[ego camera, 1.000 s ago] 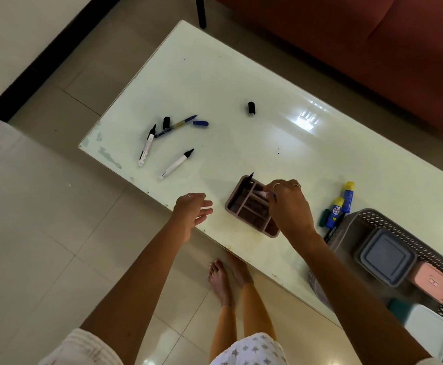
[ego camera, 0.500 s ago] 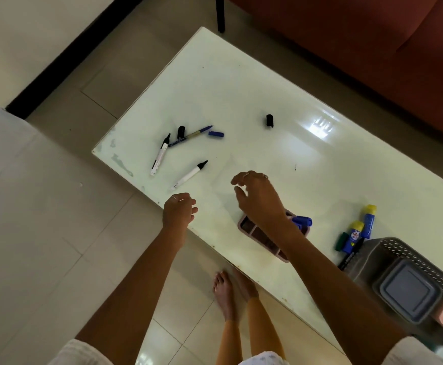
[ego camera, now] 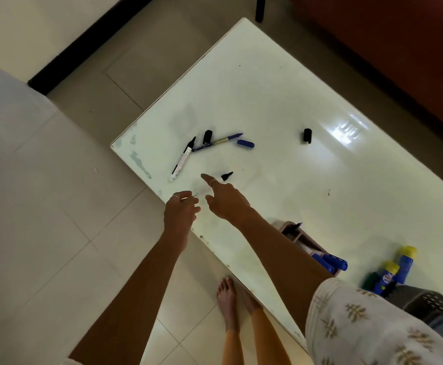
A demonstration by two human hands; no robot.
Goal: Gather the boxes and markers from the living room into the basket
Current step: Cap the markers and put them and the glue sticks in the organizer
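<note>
Both hands are hanging over the near left corner of the glossy white surface [ego camera: 281, 101]. The right hand [ego camera: 225, 198] is covering a marker [ego camera: 226, 176], only its black tip showing; whether it is grasping I cannot tell. The left hand [ego camera: 180, 212] is loosely curled, empty. Two slim markers [ego camera: 182, 160] and loose caps [ego camera: 245, 143] are lying further away. The perforated basket [ego camera: 434, 306] is sitting at the right.

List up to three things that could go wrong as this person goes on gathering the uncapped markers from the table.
1. The right hand reaches over an uncapped black marker; its bare tip could smear ink on skin or table.
2. Loose caps lie apart from the markers and might be left behind.
3. The pink tray sits at the table's near edge under the right forearm; a careless pull back might knock it off.
</note>
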